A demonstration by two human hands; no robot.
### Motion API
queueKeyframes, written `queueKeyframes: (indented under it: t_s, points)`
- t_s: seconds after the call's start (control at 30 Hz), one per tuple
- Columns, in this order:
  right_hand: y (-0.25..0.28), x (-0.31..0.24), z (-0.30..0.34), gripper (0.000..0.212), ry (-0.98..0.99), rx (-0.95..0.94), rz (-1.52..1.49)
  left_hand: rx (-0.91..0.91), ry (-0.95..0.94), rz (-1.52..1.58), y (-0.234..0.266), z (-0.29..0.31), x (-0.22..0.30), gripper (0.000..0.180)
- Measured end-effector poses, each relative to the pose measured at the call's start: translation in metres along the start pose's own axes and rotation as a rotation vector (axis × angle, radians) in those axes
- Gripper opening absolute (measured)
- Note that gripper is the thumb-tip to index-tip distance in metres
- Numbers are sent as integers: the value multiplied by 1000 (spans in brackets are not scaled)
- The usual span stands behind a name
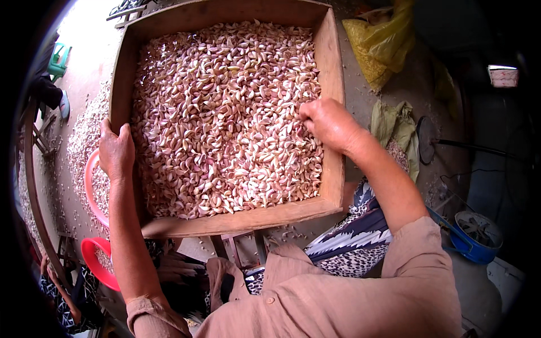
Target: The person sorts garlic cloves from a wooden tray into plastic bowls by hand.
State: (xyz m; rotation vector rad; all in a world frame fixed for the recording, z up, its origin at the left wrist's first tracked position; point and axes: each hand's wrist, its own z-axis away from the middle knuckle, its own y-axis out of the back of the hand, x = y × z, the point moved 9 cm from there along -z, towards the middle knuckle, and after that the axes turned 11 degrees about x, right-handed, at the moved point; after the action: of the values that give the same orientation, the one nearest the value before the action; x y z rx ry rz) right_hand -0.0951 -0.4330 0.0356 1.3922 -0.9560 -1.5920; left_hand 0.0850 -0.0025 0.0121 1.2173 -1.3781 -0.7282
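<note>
1. Brown fabric of a short-sleeved shirt (338,293) fills the foreground, worn by a person bent over a wooden box.
2. At far left, a person nearby shows by a bare arm and dark patterned clothing; farther up are a green stool (58,61) and a slippered foot (65,105).
3. Pale cloves lie scattered across the gray floor (90,65), around a pink basin (89,186) and near a red basin (89,265).
4. Center, the shallow wooden box (331,62) sits before the person, wooden legs (261,248) visible below its near edge; what bears it is mostly hidden.
5. To the right, a yellow sack (383,45) stands above a green sack (389,121), beside a dark round base (426,141) and a blue round appliance (479,248).
6. Garlic cloves (225,124), white and purple, cover the box's bottom, spread between the two hands.
7. The left hand (117,149) straddles the box's left wall, thumb and fingers apart, cloves just to its right; how firmly it grips cannot be told.
8. The right hand (327,121) reaches over the right wall, fingers curled, tips at the cloves; whether it pinches one cannot be told.
</note>
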Motion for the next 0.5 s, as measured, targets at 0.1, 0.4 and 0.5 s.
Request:
queueKeyframes:
  t_s: [0.1,0.4,0.5]
  points:
    - [12,-3,0,13,30,-79,62,-6,5,19,-1,1,-1,54]
    - [-26,-10,34,12,250,-221,438,-1,-15,22,-3,-1,-3,55]
    - [-32,-10,36,9,271,-228,468,-9,-5,17,-5,-1,-3,55]
